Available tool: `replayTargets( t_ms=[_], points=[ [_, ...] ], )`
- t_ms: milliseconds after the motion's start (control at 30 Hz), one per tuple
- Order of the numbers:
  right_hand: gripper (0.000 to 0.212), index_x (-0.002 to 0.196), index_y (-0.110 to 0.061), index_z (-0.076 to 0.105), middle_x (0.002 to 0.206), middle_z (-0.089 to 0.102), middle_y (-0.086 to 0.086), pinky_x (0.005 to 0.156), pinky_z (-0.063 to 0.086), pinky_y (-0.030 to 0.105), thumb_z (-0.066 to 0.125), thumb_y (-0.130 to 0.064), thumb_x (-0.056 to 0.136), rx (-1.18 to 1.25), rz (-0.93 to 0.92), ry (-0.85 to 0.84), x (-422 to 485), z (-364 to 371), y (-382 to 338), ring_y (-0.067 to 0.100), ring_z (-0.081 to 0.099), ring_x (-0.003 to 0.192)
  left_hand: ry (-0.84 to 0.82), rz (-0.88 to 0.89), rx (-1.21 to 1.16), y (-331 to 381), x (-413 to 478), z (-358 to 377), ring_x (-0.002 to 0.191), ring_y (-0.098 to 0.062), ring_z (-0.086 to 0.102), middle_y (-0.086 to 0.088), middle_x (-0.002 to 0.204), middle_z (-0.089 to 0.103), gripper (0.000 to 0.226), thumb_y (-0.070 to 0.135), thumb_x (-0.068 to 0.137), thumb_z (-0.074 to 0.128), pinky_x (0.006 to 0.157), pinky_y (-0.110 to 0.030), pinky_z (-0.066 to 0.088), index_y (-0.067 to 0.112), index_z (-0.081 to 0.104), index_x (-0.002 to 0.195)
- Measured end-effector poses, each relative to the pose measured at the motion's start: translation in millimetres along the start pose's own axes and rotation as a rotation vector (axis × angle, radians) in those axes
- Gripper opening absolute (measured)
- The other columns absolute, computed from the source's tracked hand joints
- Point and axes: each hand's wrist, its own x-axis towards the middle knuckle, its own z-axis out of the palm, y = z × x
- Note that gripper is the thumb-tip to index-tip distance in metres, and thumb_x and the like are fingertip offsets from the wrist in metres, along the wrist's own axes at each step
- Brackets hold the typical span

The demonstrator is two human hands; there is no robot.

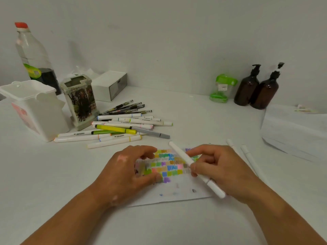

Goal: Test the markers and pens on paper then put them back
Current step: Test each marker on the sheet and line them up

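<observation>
Counter (159,225): white, matte and smooth, and everything below lies on it.

Left hand (127,167): the forearm comes in from the lower left with the palm down. The fingers are apart and gently bent, their tips pressing on the sheet of paper, and they grip nothing.

Right hand (219,170): the forearm comes in from the lower right. Thumb and fingers are curled and pinched round the white marker (180,152), a smooth round plastic barrel held slantwise. One end points up and left over the swatches, and the capped end sits low and right, near the sheet's corner.

Sheet of paper (185,195): flat, white and rectangular, lying under both hands. It carries rows of small scribbled squares in green, yellow, blue, pink and violet, partly blurred.

Loose markers, two (233,147) (251,160): white barrels lying on the counter just right of the right hand, apart from each other.

Marker pile (123,121): lies beyond the left hand and is made of white barrels with coloured bands, overlapping. In it are a yellow-green highlighter (115,129) and a grey marker (152,134). Slim dark pens (127,108) lie on its far side.

White plastic tub (35,110) and printed holder (79,101): both upright, left of the pile.

White box (109,85) and clear bottle (33,55): the bottle has a red cap and dark liquid, and both stand by the wall.

Green-lidded jar (223,88) and two amber pump bottles (247,87) (265,92): at the far right.
</observation>
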Motion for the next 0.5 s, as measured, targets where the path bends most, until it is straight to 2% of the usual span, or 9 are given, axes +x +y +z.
replayTargets(
  t_ms=[100,167,233,300,433,500],
  points=[
    [0.016,0.09,-0.039,0.075,0.074,0.07,-0.021,0.042,0.05,0.022,0.078,-0.027,0.08,-0.216,0.055,0.455,5,-39,16,0.003,0.064,0.061,-0.11,0.022,0.196,-7,0,-1,0.116,0.01,0.044,0.037,0.122,0.047,0.071,0.086,0.062,0.057,0.104,-0.028,0.042,0.046,0.062,0.12],
    [0.016,0.093,-0.034,0.076,0.073,0.068,-0.021,0.035,0.05,0.026,0.08,-0.025,0.08,-0.244,0.153,0.569,4,-58,30,0.007,0.064,0.061,-0.137,0.021,0.226,-6,0,0,0.123,0.011,0.038,0.034,0.131,0.045,0.071,0.086,0.064,0.057,0.111,-0.034,0.037,0.046,0.061,0.123],
    [0.018,0.098,-0.028,0.077,0.073,0.069,-0.014,0.035,0.053,0.029,0.08,-0.024,0.08,-0.244,0.241,0.578,6,-63,40,0.012,0.066,0.062,-0.135,0.016,0.214,-4,1,0,0.125,0.013,0.035,0.034,0.137,0.044,0.069,0.083,0.067,0.059,0.114,-0.033,0.034,0.047,0.059,0.126],
    [0.02,0.101,-0.026,0.077,0.082,0.07,-0.011,0.039,0.055,0.029,0.078,-0.025,0.081,-0.308,0.298,0.528,8,-59,45,0.014,0.068,0.064,-0.138,0.013,0.202,-4,0,-2,0.125,0.013,0.035,0.036,0.138,0.042,0.065,0.078,0.069,0.063,0.114,-0.029,0.031,0.049,0.058,0.127],
    [0.018,0.097,-0.03,0.073,0.085,0.069,-0.011,0.06,0.062,0.035,0.076,-0.034,0.08,-0.475,0.319,0.501,13,-53,46,0.013,0.068,0.064,-0.148,-0.001,0.209,-5,0,-4,0.125,0.011,0.036,0.04,0.135,0.039,0.059,0.072,0.072,0.067,0.114,-0.026,0.03,0.05,0.058,0.126],
    [0.016,0.095,-0.034,0.07,0.084,0.066,-0.014,0.057,0.061,0.034,0.076,-0.038,0.081,-0.508,0.298,0.532,13,-52,45,0.011,0.067,0.063,-0.138,-0.006,0.203,-4,0,-4,0.124,0.011,0.039,0.041,0.133,0.041,0.055,0.07,0.072,0.069,0.113,-0.026,0.033,0.05,0.061,0.122]
  ],
)
